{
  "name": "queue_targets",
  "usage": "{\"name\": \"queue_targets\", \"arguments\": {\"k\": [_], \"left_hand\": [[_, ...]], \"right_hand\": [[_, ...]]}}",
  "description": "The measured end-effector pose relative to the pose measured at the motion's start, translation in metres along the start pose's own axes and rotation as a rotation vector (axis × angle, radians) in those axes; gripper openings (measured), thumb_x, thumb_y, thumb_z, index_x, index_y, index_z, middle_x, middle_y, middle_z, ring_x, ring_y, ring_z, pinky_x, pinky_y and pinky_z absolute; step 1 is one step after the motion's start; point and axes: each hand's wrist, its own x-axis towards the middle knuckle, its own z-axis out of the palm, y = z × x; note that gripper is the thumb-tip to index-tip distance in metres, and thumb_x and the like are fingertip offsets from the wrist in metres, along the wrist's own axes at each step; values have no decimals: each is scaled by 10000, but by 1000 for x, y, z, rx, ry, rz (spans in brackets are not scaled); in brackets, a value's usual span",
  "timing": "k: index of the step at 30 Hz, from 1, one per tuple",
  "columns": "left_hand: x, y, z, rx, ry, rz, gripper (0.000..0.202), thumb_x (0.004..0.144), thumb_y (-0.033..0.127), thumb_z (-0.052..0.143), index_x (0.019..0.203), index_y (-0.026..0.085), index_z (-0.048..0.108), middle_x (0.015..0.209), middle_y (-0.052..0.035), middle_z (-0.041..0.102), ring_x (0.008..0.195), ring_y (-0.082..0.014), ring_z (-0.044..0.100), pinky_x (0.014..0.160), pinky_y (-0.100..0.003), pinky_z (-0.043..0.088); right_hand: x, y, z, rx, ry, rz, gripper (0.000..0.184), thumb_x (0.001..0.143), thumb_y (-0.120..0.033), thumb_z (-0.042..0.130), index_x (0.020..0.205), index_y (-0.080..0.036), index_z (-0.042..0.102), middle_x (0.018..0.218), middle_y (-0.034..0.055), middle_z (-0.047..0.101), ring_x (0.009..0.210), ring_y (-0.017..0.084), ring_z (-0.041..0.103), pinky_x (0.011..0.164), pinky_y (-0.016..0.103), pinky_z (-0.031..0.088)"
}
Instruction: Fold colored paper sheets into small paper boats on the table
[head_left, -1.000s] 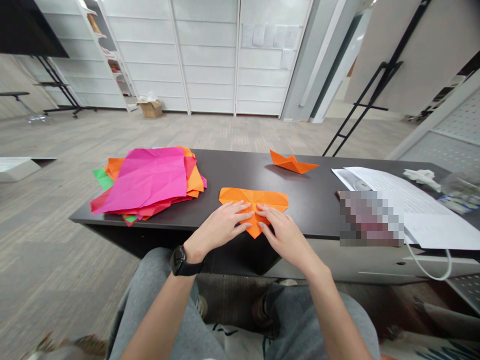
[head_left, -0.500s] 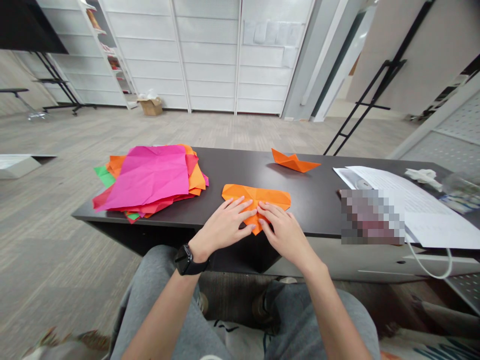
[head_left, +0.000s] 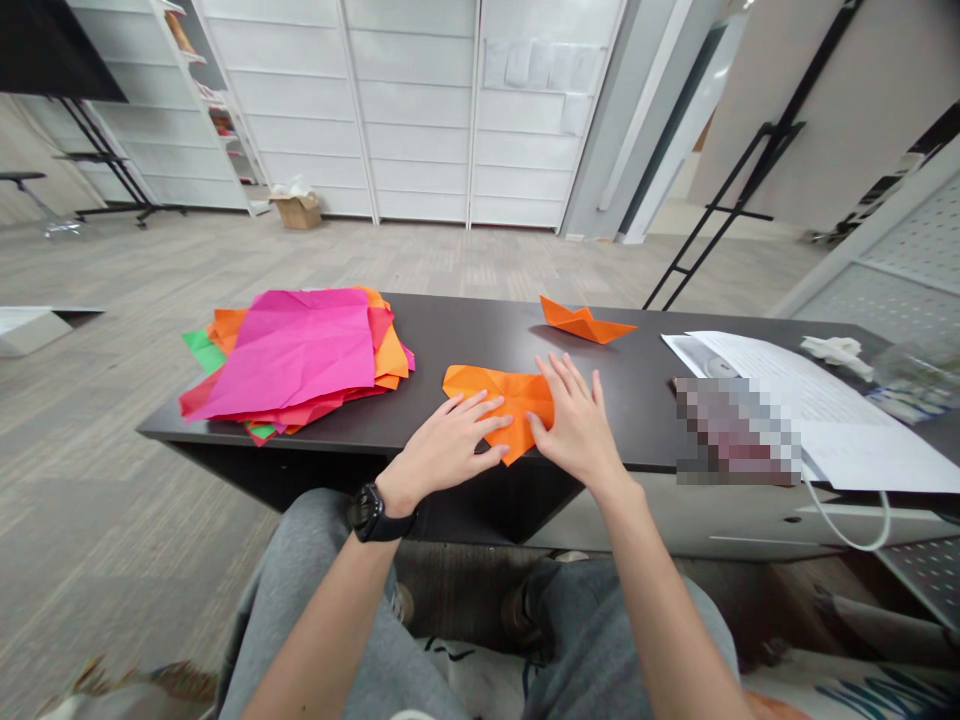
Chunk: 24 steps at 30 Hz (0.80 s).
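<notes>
A partly folded orange paper [head_left: 501,392] lies near the front edge of a dark table [head_left: 465,340]. My left hand [head_left: 448,450], with a black watch on the wrist, lies flat on the paper's left and lower part, fingers stretched out. My right hand [head_left: 579,420] rests open and spread over the paper's right side, covering that half. A finished orange paper boat [head_left: 583,322] stands farther back on the table, apart from both hands.
A stack of coloured sheets with a pink one on top [head_left: 296,355] lies at the table's left. White printed papers [head_left: 795,400] and a blurred patch sit at the right, with a white cable [head_left: 847,525] hanging below. My grey-trousered knees are under the table edge.
My right hand has slid up and to the right across the orange paper, its fingers now spread over the right half. My left hand has stayed pressing the left part.
</notes>
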Motion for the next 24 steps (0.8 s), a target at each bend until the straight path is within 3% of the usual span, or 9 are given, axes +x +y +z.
{"name": "queue_targets", "arguments": {"k": [3,6,10,13,19,21,24], "left_hand": [[0,0,0,-4,5,1,431,981,443,486,1343,237,601,1520,-84,503,1454,-258,384,1200,-463,273],[0,0,-1,-4,-3,1,425,986,433,476,1340,235,601,1502,-94,521,1446,-264,393,1190,-467,286],[0,1,-2,11,19,5,410,982,419,489,1316,220,618,1460,-127,540,1398,-280,437,1176,-473,297],[0,1,-3,40,49,-10,399,942,469,555,1238,225,666,1332,-136,575,1276,-305,503,1097,-482,386],[0,3,-8,11,135,-37,436,853,494,680,1142,173,618,1121,-109,623,1078,-292,564,979,-457,466],[0,5,-9,32,198,-46,468,811,477,729,1140,168,603,1140,-125,621,1095,-311,563,980,-471,463],[1,7,-9,65,245,-8,604,800,438,741,1297,160,540,1388,-182,529,1308,-355,469,1096,-513,383]], "right_hand": [[6,4,0,-29,-21,1,681,839,-230,564,1492,-159,382,1357,169,605,1320,360,496,1174,668,151],[8,3,-1,-60,11,2,583,831,-185,558,1412,-172,505,1119,117,690,1093,312,606,1164,580,250],[4,-3,-1,-24,28,-22,339,855,-84,481,1023,-238,733,903,70,681,936,259,617,1017,454,411],[-2,-6,0,18,4,-19,328,848,-51,468,894,-227,741,917,68,689,919,248,621,909,424,443],[-11,-8,-6,33,-91,-66,323,823,-55,493,971,-211,735,1057,71,702,987,242,643,911,422,436],[-13,-8,-8,26,-99,-81,316,858,-77,487,1007,-210,732,1076,76,701,997,242,646,953,438,429],[-17,-9,-8,44,-108,-81,327,897,-93,466,1048,-215,729,1129,84,705,1050,252,650,993,463,430]]}}
